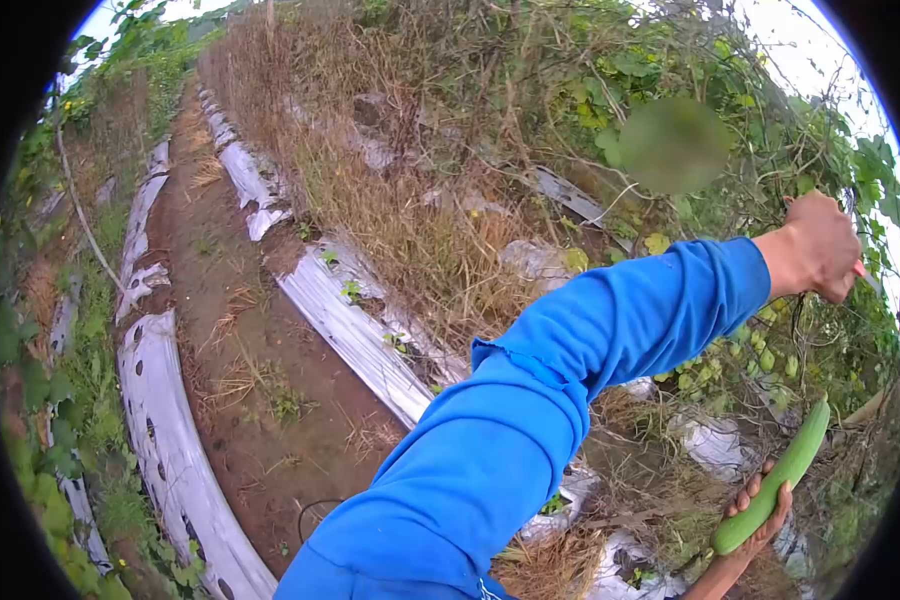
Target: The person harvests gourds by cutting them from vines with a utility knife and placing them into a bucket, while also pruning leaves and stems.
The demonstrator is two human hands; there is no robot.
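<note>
left arm, in a torn blue sleeve, reaches across to the right side of the view. left hand beside the climbing vines, fingers curled into a fist round a small tool, reddish part and pale tip showing; fingertips mostly hidden, cannot tell whether they pinch any stem. right hand low at right, forearm bare, cradling the lower part of a long green gourd; fingers bent round it, tips a little apart along its left side. gourd tilted, upper end free, above dry grass and silvery mulch film.
</note>
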